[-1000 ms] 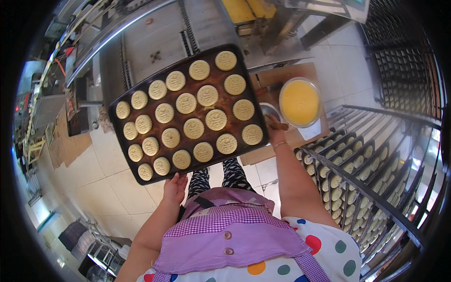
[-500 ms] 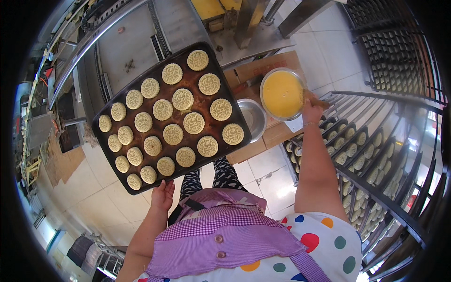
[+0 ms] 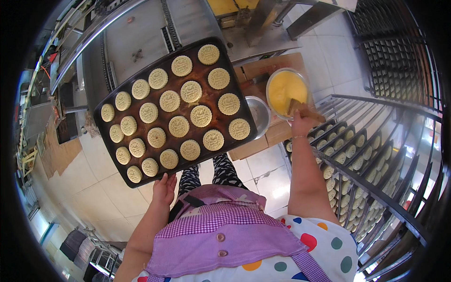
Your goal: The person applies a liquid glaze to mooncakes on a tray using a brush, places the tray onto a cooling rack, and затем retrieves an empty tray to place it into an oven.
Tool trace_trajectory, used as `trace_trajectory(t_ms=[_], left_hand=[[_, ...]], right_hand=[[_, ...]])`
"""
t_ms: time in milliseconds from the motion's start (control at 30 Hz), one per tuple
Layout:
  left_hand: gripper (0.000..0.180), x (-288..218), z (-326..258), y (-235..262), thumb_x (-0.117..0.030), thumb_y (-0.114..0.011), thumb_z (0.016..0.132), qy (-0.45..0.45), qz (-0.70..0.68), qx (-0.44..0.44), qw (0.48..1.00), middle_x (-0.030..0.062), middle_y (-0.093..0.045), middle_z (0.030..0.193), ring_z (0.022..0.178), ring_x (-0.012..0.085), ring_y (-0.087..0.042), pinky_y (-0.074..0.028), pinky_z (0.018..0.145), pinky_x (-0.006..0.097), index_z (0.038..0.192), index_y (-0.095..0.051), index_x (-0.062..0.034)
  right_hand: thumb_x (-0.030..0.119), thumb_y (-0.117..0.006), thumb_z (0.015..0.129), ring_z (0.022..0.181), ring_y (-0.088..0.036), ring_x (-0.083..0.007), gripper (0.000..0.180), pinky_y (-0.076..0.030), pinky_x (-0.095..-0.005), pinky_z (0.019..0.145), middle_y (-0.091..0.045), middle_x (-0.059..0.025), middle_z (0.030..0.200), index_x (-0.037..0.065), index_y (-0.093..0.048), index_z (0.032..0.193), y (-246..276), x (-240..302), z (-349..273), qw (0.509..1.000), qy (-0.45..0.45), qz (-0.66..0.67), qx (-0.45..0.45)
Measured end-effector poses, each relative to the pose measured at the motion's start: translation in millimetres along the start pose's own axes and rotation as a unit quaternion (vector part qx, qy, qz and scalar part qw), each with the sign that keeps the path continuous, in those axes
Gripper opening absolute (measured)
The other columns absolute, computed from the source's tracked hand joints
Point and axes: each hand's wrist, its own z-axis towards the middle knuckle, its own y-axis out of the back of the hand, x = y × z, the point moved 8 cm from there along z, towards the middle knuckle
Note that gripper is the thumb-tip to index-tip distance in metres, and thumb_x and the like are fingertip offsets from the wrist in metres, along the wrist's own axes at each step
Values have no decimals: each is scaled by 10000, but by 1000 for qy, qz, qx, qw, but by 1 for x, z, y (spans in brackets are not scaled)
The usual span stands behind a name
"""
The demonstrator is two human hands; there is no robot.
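A dark baking tray (image 3: 155,124) carries several rows of round, pattern-stamped pastries (image 3: 178,126). My left hand (image 3: 164,189) grips its near edge, fingers at the rim and partly hidden beneath it. To the right, a round bowl (image 3: 269,97) holds yellow liquid that looks like beaten egg (image 3: 283,88). My right hand (image 3: 303,123) is closed around the wooden handle of a flat brush (image 3: 296,105) at the bowl's near right rim. The brush's bristle end reaches into the yellow liquid.
Beside the liquid stands a second metal bowl (image 3: 259,117), on cardboard (image 3: 282,134). A metal machine with a chain (image 3: 170,21) lies beyond the tray. On the right, a rack (image 3: 371,188) holds trays of pastries; another dark rack (image 3: 394,51) stands farther back.
My right hand has drawn slightly nearer and left at the bowl, and the brush now shows in the liquid. The tray sits a little farther right and up in view, still in my left hand.
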Motion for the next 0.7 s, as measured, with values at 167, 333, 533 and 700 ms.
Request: trace_trajectory(t_ms=[167,333,533,700], left_hand=[[154,3,-2,-1,-99,-506,914,-6,-16,-5,1000,89,-587,1030,933,230,-595,-503,801,344,1058,-477,-51],[148,14,-1,9,-116,-510,914,16,-4,-9,1000,133,-610,912,836,243,-620,-524,717,363,1033,-481,-32],[163,-1,-21,22,-170,-467,936,93,142,49,984,141,-607,833,738,244,-630,-524,651,351,977,-464,-12],[137,-19,-21,66,-125,-479,919,48,301,95,948,115,-610,763,665,218,-627,-517,617,310,924,-510,8]], right_hand=[[152,-574,829,726,-636,-145,362,-513,-287,518,-654,-94,840,103,-566,1188,-4,20,-41,904,175,-379,92],[64,-567,798,814,-632,-179,485,-550,-303,620,-617,-83,1000,102,-472,1271,-14,71,-84,986,-65,4,153],[41,-570,810,930,-594,-175,572,-561,-296,628,-555,-71,1133,100,-360,1338,-211,173,-198,930,-84,159,319],[-7,-543,827,916,-606,-189,488,-568,-275,555,-553,-77,1125,83,-420,1290,-368,200,-281,885,-47,203,416]])
